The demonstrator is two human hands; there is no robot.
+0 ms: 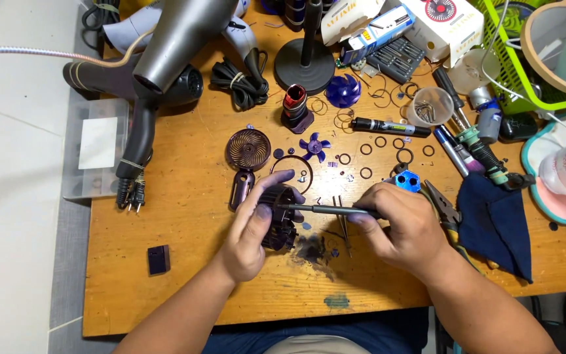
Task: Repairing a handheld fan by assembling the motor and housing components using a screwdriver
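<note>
Wooden workbench (185, 288), near front edge: we grip dark fan housing (276, 216) in left hand (250, 236); right hand (401, 226) pinches screwdriver (322, 210), shaft horizontal, tip pointing left into housing.

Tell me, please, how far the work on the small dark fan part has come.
Done: the device is taken apart; a round purple grille, a purple fan blade and loose rings lie on the wooden table. In hand: the left hand holds the dark ribbed housing, and the right hand points a thin screwdriver into it. Left: the parts on the table are still not put together.
</note>
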